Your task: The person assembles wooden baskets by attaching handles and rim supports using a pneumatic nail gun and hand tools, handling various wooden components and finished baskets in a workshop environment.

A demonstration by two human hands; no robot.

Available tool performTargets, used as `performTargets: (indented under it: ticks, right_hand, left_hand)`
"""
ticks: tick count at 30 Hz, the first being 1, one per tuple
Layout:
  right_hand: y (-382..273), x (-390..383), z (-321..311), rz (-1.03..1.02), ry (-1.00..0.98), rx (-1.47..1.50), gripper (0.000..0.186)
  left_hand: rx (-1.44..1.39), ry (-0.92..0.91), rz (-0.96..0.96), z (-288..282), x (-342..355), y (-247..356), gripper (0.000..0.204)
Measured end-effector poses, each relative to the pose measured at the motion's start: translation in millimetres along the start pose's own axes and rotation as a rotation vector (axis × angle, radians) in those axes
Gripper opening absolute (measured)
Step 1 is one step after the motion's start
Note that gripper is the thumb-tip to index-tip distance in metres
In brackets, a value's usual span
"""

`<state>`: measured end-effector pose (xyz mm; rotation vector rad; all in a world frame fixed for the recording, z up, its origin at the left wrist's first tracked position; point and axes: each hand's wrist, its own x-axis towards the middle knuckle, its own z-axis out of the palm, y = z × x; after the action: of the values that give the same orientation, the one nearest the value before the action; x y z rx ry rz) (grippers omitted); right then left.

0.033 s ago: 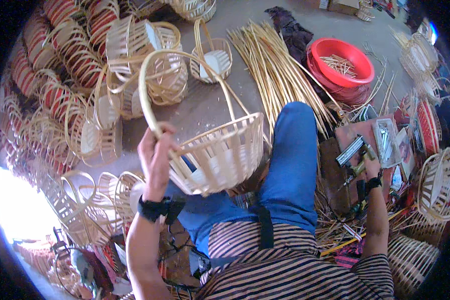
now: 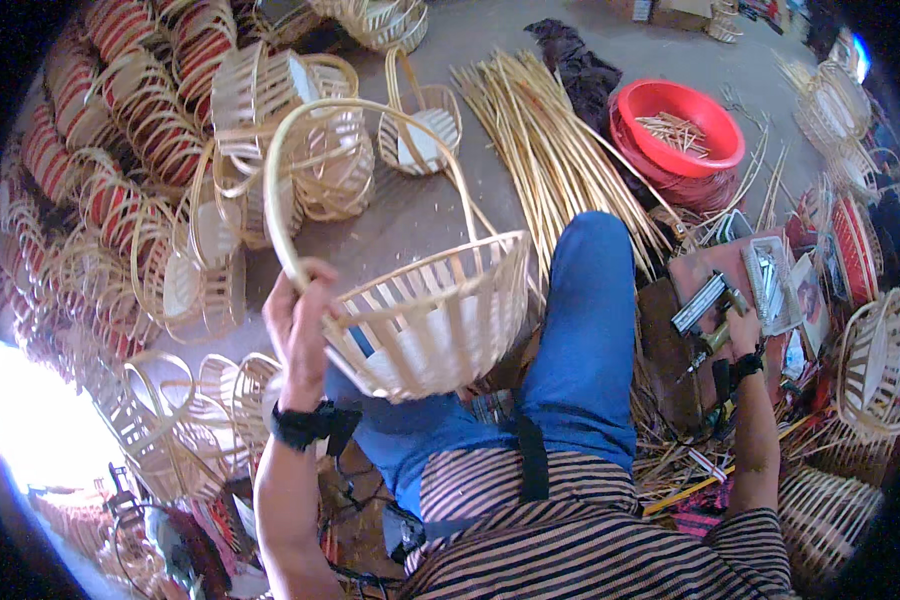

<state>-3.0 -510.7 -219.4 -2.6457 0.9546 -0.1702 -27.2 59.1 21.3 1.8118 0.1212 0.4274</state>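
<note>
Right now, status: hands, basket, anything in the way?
Left hand gripping basket by its handle. Right hand on staple gun. Cane bundle on floor ahead.

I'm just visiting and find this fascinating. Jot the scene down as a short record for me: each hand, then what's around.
Left hand: the left hand grips a pale woven basket where its hoop handle meets the rim
Held basket: raised above the lap, tilted
Right hand: the right hand is around a staple gun, off to the right
Ahead: long thin sticks in a loose spread
Ahead right: red tub with short sticks inside
Left side: many baskets piled up, some with red bands
</note>
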Motion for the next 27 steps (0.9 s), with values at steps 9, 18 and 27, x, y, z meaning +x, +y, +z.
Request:
performTargets:
  ticks: [9,18,27]
  right_hand:
    - [-209,-68,-66,-0.147,-0.872,1.004,0.030]
    - [-255,-95,-80,-0.379,-1.008,0.895,0.037]
    - [-256,-106,-80,-0.437,-1.092,0.833,0.039]
  left_hand:
    - [-0.392,-0.007,0.362,-62,0,-6,0.016]
    - [-0.090,0.108,0.374,-34,-26,7,0.014]
    - [0.010,0.084,-0.018,17,-10,3,0.020]
